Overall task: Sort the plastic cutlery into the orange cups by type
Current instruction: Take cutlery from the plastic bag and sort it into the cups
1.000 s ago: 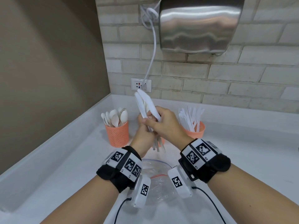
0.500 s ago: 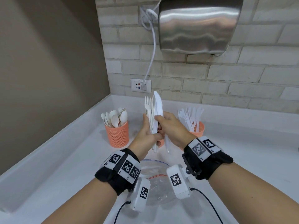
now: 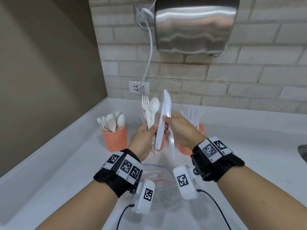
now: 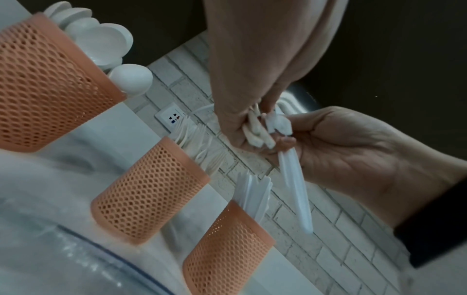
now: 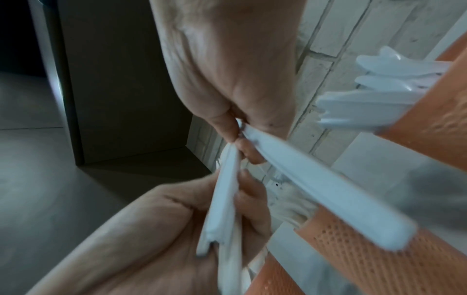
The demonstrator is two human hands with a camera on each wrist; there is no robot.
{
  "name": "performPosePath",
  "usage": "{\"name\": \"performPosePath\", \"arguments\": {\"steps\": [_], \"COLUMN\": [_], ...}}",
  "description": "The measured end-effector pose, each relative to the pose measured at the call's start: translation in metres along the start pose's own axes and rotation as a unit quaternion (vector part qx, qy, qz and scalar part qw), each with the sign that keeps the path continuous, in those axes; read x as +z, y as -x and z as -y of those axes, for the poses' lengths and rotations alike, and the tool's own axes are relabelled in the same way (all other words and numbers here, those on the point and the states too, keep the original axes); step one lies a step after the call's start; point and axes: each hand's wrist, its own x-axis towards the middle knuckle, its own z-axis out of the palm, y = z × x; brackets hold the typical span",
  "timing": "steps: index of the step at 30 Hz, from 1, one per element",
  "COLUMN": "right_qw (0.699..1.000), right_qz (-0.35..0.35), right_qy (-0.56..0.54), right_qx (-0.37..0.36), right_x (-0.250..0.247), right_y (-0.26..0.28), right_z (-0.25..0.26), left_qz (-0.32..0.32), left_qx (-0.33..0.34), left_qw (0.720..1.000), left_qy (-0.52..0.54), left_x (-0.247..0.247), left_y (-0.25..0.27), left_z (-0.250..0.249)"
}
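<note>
Cutlery fills both hands above the white counter [image 3: 49,163]. The left hand [image 3: 142,138] grips a bundle of mixed cutlery [image 3: 150,113] by the handles, fingers curled round them; the bundle stands nearly upright, and one fork [image 3: 145,103] and one spoon [image 3: 154,106] show clearly at the top, heads up toward the brick wall [image 3: 232,77]. How many more pieces sit in that fist I cannot tell. The right hand [image 3: 181,128] pinches one white knife [image 3: 171,143] between thumb and fingertips, handle end slanting down toward the counter. A second knife [image 3: 163,120] stands between the two hands, blade tip up; which hand holds it I cannot tell.

Three orange mesh cups stand in a row behind the hands. The left cup [image 3: 114,138] holds spoons, bowls up. The middle cup [image 4: 149,189] holds forks, tines up, seen best in the left wrist view. The right cup [image 3: 184,148] holds knives, blades up. A clear zip bag [image 3: 159,183] lies on the counter below the wrists.
</note>
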Motion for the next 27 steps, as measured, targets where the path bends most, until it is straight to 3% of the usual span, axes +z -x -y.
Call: {"name": "performPosePath", "arguments": {"steps": [4,8,10,12,17,20,24,27], "right_qw": [0.990,0.947,0.929,0.922,0.900,0.909,0.957,0.957], "right_qz": [-0.112,-0.228,-0.255,-0.256,-0.192,-0.197,-0.223,-0.248], "right_qy": [0.070,0.186,0.232,0.271,0.385,0.365,0.164,0.073], "right_qx": [-0.053,-0.130,-0.131,-0.101,0.068,0.041,-0.086,-0.133], "right_x": [-0.033,-0.076,-0.087,-0.093,-0.101,-0.100,-0.094,-0.090], "right_y": [-0.008,-0.020,-0.027,-0.033,-0.041,-0.045,-0.047,-0.049], "right_z": [0.021,0.022,0.007,-0.015,-0.055,-0.041,0.000,0.012], "left_qz": [-0.018,0.001,0.010,0.018,0.030,0.032,0.054,0.066], "left_qx": [-0.008,-0.007,-0.011,-0.011,-0.020,-0.026,-0.014,-0.004], "left_qw": [1.000,1.000,1.000,1.000,0.999,0.998,0.998,0.998], "left_qy": [0.003,-0.012,-0.014,-0.004,0.029,0.044,0.016,0.018], "left_x": [-0.003,-0.008,-0.008,-0.008,-0.013,-0.016,-0.014,-0.012], "left_y": [-0.005,-0.008,-0.009,-0.009,-0.013,-0.016,-0.014,-0.013], "left_z": [0.000,0.004,0.005,0.005,0.003,0.004,0.005,0.005]}}
